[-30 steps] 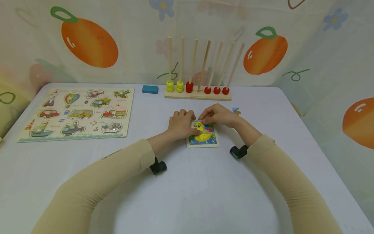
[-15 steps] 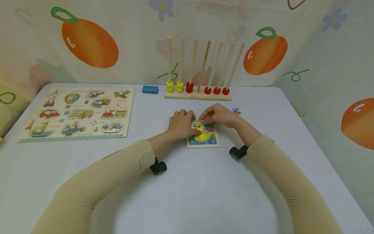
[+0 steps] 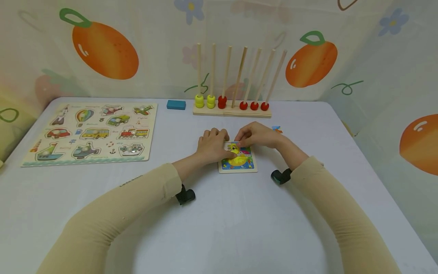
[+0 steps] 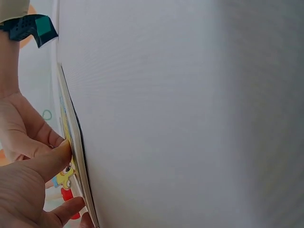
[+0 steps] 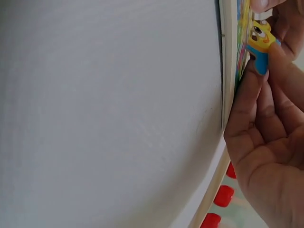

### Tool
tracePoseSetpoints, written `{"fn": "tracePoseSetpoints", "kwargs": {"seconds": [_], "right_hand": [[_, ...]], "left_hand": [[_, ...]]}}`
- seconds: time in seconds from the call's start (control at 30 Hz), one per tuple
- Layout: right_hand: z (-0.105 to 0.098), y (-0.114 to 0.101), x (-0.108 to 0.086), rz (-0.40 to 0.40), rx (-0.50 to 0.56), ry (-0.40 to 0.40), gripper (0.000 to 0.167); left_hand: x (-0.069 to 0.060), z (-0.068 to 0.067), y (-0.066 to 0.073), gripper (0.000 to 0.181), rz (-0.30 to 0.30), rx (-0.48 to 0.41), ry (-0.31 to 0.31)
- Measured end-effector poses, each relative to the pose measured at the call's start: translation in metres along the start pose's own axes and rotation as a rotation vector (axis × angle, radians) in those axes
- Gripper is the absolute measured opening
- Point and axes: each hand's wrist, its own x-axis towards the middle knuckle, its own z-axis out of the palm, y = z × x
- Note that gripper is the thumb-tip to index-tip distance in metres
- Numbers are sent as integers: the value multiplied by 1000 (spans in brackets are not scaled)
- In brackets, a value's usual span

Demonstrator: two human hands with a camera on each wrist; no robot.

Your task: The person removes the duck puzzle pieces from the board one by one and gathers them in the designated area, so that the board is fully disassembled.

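Note:
A small duck jigsaw puzzle in a wooden tray (image 3: pixel 239 167) lies on the table in front of me. My left hand (image 3: pixel 211 146) grips its left side, thumb (image 4: pixel 59 156) across the picture and other fingers at the edge. At the top of the puzzle, my right hand (image 3: pixel 257 135) pinches a puzzle piece (image 5: pixel 261 38) between thumb and fingers. The piece is yellow and blue with the duck's eye; in the right wrist view it stands tilted up from the tray. Behind the right wrist lies another small blue and orange piece (image 3: pixel 277 129), partly hidden by the arm.
To the left lies a vehicle peg puzzle board (image 3: pixel 76 148). A blue block (image 3: pixel 176 105) and a wooden rod stand (image 3: pixel 232 112) with yellow and red beads are at the table's back edge. Behind them hangs a fruit-patterned cloth (image 3: pixel 154 49).
My right hand has shifted very slightly to the right at the puzzle's top, still pinching the piece. The left hand and the tray have stayed in place.

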Motion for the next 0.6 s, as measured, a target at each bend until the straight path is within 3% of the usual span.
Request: {"fn": "tracePoseSetpoints", "kwargs": {"seconds": [0.17,0.6], "right_hand": [[1,-4,1,-8,-87,9,18],[4,-12,4,35,-124,23,14]], "left_hand": [[0,0,0,57,-3,6,-2],[0,-1,2,57,-13,8,-12]]}}
